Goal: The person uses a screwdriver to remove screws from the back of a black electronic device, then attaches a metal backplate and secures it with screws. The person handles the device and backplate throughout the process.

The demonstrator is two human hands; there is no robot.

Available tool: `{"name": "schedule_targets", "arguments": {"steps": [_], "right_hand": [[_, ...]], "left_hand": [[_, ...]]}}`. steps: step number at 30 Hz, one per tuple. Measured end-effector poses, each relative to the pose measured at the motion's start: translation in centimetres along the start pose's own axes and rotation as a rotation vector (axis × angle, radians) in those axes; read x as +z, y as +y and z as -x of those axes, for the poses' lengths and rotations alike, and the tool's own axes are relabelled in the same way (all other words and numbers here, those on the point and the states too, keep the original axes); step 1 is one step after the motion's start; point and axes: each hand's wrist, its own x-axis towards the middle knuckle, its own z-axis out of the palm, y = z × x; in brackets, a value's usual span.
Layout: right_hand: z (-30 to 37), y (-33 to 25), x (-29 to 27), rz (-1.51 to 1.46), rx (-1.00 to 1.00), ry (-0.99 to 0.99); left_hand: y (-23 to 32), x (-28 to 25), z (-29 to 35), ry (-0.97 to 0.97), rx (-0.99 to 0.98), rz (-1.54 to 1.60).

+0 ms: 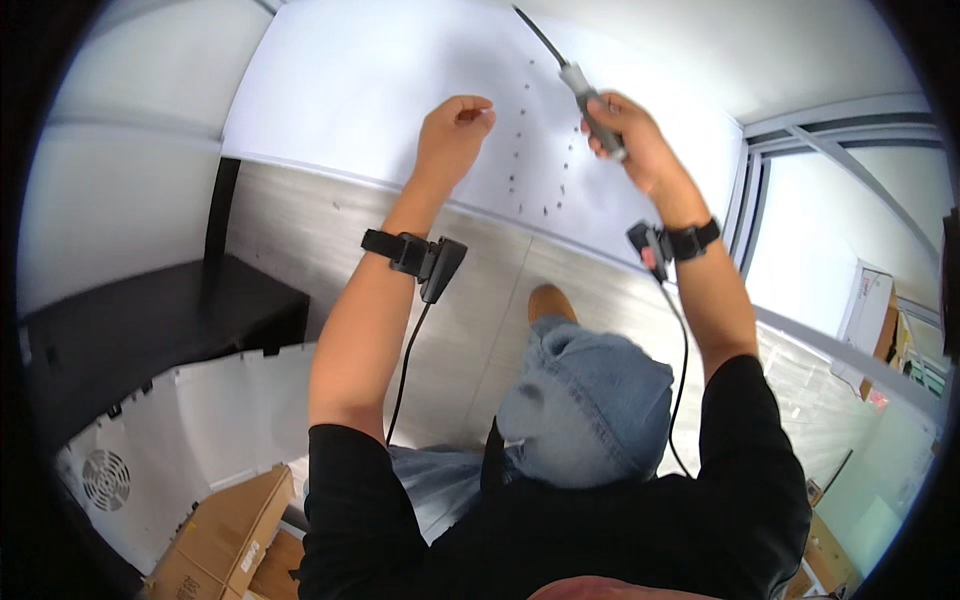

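My right hand [630, 138] is wrapped round the grey handle of a screwdriver [603, 125]. Its long dark shaft points up and to the left over a white tabletop [340, 90]. My left hand [457, 130] is closed above the same surface, thumb and fingers drawn together; anything inside them is too small or hidden to make out. Between the two hands, small dark pieces that look like screws [517, 155] stand or lie on the white top in two rough rows.
A black cabinet [170, 300] is at the left, with a white vented panel [210, 410] and a cardboard box [220, 535] below it. Metal framing [850, 108] runs along the right. Black straps with small devices [425, 262] and cables are on both my wrists.
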Motion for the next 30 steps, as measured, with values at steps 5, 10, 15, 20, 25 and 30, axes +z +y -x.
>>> {"name": "schedule_targets", "arguments": {"steps": [5, 10, 15, 20, 25, 30], "right_hand": [[-1.8, 4.8, -3.4, -0.130, 0.118, 0.097], [-2.1, 5.7, -5.3, -0.202, 0.141, 0.144], [-2.0, 6.0, -6.5, -0.196, 0.121, 0.149], [-2.5, 5.4, -6.5, -0.180, 0.109, 0.093], [-2.4, 2.8, -4.4, -0.058, 0.066, 0.003], [-2.6, -0.9, -0.6, 0.111, -0.016, -0.209]], "left_hand": [[-2.8, 4.0, -8.6, 0.016, -0.047, -0.265], [-4.6, 7.0, -14.6, 0.146, -0.087, -0.393], [-6.0, 8.0, -16.6, 0.223, 0.007, -0.576], [-4.8, 8.2, -17.2, 0.257, -0.105, -0.506], [-4.1, 5.6, -13.6, 0.269, -0.162, -0.138], [0.3, -1.6, -3.3, 0.255, -0.213, 0.329]]}}
